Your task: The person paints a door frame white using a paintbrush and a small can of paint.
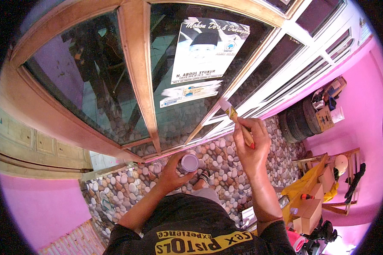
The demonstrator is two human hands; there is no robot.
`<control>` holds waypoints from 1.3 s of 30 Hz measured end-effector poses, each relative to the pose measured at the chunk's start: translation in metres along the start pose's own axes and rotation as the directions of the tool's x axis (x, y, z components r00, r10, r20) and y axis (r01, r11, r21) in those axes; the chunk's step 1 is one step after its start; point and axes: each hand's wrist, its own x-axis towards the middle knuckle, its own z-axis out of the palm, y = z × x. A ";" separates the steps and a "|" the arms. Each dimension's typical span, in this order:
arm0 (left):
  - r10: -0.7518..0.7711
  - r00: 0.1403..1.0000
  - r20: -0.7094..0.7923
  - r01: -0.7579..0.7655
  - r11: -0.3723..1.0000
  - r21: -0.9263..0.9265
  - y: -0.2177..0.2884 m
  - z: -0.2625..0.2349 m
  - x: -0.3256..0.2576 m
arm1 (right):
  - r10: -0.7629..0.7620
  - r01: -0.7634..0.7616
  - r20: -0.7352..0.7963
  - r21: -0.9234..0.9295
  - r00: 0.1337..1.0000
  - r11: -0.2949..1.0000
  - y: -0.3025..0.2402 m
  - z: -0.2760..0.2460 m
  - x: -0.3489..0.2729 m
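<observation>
At the window frame [140,80], the right hand [252,146] grips a paintbrush [236,119] raised toward one o'clock, the left hand [176,170] clasps a small paint pot [190,162] at six — right-hand bars look white, left-hand timber bare.

I note a rectangular poster [204,49] on the window glass, black and white. Just below it sits a torn white sticker [190,93] with blue and yellow. Brown cartons [309,214] stand at lower right; another carton [324,118] leans beside the tyre [297,120].
</observation>
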 end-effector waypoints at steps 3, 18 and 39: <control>0.013 1.000 0.008 -0.013 1.000 -0.003 0.006 -0.001 0.003 | -0.008 0.007 -0.071 -0.019 0.997 1.000 -0.005 -0.007 0.007; 0.024 1.000 0.002 -0.024 0.999 0.040 0.007 -0.003 0.004 | 0.036 -0.036 -0.027 -0.002 0.999 0.999 -0.014 -0.010 0.009; 0.044 0.998 0.033 -0.044 0.999 -0.025 0.007 -0.003 0.007 | -0.089 0.083 -0.163 -0.040 0.983 0.996 -0.029 -0.032 0.044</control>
